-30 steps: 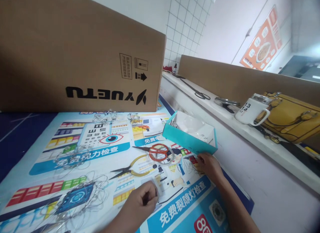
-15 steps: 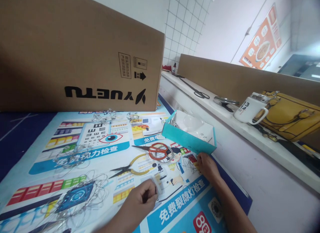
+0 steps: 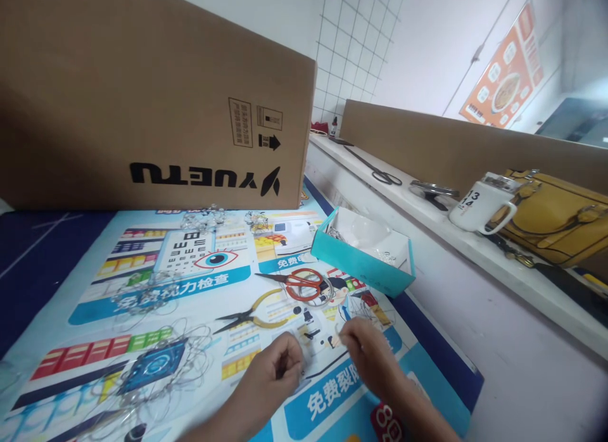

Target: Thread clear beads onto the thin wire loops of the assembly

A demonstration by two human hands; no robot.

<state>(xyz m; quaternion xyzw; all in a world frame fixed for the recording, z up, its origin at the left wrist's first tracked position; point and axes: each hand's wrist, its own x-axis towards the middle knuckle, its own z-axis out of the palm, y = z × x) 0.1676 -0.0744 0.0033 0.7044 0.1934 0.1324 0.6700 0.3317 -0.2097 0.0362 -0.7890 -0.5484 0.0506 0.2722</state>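
Observation:
My left hand (image 3: 279, 369) is closed in a pinch above the printed table cover (image 3: 247, 397). A clear, see-through bit shows beside its fingertips, too faint to name. My right hand (image 3: 369, 353) is also closed, thumb against fingers, a short gap to the right. Whatever it pinches is too small to make out. Beyond the left hand lie yellow-handled pliers (image 3: 251, 314) with dark jaws. Scissors with red handles (image 3: 304, 285) lie behind them, overlapping a thin wire ring (image 3: 327, 291). A turquoise box (image 3: 363, 258) holding clear plastic and small shiny pieces stands past the right hand.
Tangled clear-and-silver strands (image 3: 190, 359) lie at front left, with more bunches (image 3: 147, 293) behind. A large cardboard box (image 3: 213, 113) walls off the back. Along the right, a white ledge (image 3: 413, 223) carries a mug (image 3: 482, 204), black scissors (image 3: 380, 174) and a yellow bag (image 3: 560, 220).
My right hand has moved left and nearer to me, from beside the turquoise box towards my left hand. The left hand stays almost in place. The view has shifted slightly.

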